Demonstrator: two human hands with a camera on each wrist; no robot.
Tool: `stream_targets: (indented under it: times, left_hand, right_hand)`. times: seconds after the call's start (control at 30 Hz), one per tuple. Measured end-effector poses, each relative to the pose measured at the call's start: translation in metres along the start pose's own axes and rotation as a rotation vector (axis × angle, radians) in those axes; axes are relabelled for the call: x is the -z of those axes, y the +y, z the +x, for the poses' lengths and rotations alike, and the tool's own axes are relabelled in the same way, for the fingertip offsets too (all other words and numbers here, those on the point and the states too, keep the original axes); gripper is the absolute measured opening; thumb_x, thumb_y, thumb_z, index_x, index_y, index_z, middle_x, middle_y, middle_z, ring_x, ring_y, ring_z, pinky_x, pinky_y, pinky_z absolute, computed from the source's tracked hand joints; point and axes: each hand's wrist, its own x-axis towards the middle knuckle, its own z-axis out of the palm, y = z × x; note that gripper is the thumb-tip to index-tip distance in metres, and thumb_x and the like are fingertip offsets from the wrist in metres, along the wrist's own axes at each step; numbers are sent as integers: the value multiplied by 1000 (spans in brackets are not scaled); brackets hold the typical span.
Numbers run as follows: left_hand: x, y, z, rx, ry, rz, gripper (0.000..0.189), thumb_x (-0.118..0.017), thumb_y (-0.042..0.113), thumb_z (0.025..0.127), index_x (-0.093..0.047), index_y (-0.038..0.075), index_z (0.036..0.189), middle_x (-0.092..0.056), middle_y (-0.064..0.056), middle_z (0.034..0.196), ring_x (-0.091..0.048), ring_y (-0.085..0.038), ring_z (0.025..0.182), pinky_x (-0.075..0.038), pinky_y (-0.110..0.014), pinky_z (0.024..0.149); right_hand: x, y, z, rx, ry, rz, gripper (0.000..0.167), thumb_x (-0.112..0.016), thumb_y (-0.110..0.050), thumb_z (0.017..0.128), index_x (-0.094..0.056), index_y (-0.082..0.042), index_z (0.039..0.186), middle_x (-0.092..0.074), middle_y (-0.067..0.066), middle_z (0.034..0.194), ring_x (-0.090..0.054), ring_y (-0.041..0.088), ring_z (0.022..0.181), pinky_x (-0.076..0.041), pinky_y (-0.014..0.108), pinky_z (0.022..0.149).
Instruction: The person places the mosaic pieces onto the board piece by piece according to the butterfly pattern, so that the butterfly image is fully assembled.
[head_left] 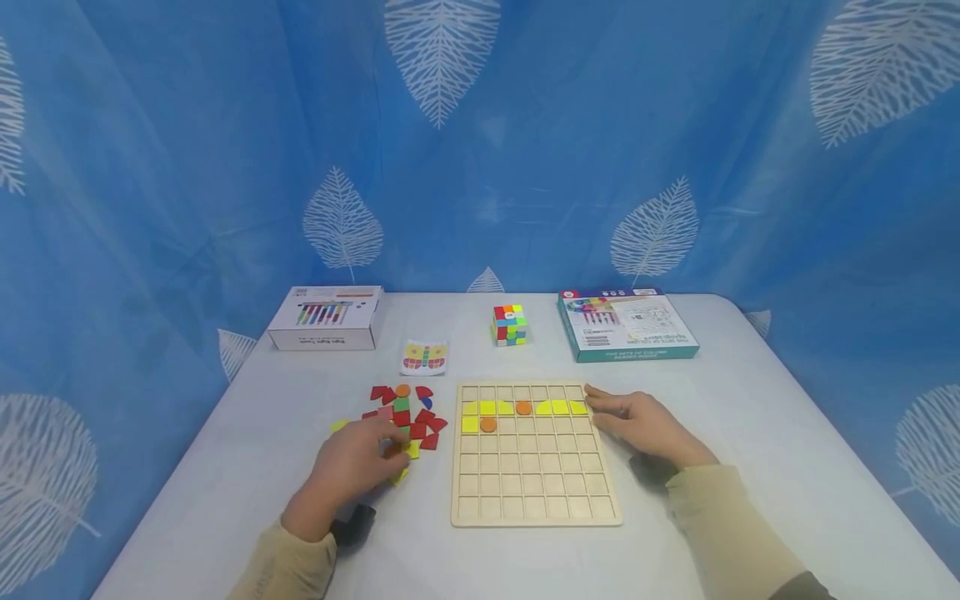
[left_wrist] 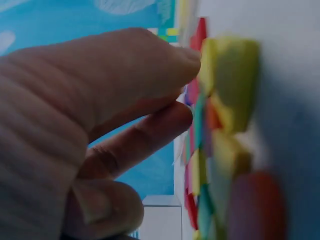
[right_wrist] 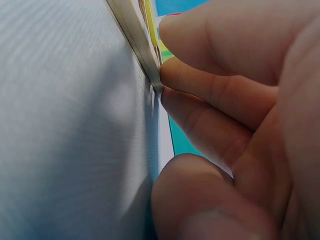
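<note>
My left hand (head_left: 356, 457) is over a loose pile of coloured tiles, thumb and fingers apart. In the left wrist view its thumb tip is at a yellow tile (left_wrist: 232, 80); whether it touches cannot be told. A wooden grid board (head_left: 536, 507) lies to the right. Several yellow tiles (head_left: 560, 407) and an orange disc (head_left: 523, 408) sit along its second row. Below them at the left are a yellow square (head_left: 469, 425) and another orange disc (head_left: 488, 425). My right hand (head_left: 648, 425) rests its fingertips against the board's upper right edge.
A picture card (head_left: 424, 358) of a butterfly lies behind the red tiles (head_left: 417, 431). Further back stand a white box (head_left: 326, 318), a puzzle cube (head_left: 510, 325) and a flat green-edged box (head_left: 628, 325). A blue leaf-patterned cloth (head_left: 495, 167) hangs behind the table.
</note>
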Motion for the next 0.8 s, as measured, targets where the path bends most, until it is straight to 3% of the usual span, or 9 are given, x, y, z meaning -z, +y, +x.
stream_targets:
  times: [0.07, 0.33, 0.6, 0.8]
  left_hand:
    - [-6, 2, 0, -46, 16, 22, 27, -92, 24, 75, -81, 20, 100, -68, 9, 86, -56, -11, 76, -51, -27, 66]
    - [-11, 4, 2, -73, 34, 33, 28, -92, 24, 76, -82, 20, 102, -71, 10, 87, -56, -8, 73, -52, -27, 67]
    - [-8, 3, 2, -95, 21, 98, 27, -91, 29, 77, -83, 22, 102, -75, 12, 86, -65, -8, 79, -58, -31, 73]
    - [-9, 2, 3, -177, 29, 191, 30, -91, 31, 77, -84, 23, 105, -78, 11, 94, -72, -11, 90, -60, -32, 79]
  right_hand:
    - [0, 0, 0, 1, 2, -1, 41, -68, -34, 98, -67, -20, 137, -48, -8, 156, -33, 34, 151, -26, 60, 120]
    - [-1, 1, 0, 4, 6, 0, 41, -68, -34, 98, -67, -20, 137, -48, -8, 156, -33, 34, 151, -25, 60, 120]
    - [-1, 1, 0, 6, 5, -2, 41, -68, -35, 98, -67, -20, 137, -48, -7, 156, -33, 34, 151, -26, 60, 120]
    - [0, 1, 0, 4, 5, -8, 42, -67, -36, 98, -67, -19, 137, -48, -7, 156, -33, 35, 151, -26, 60, 120]
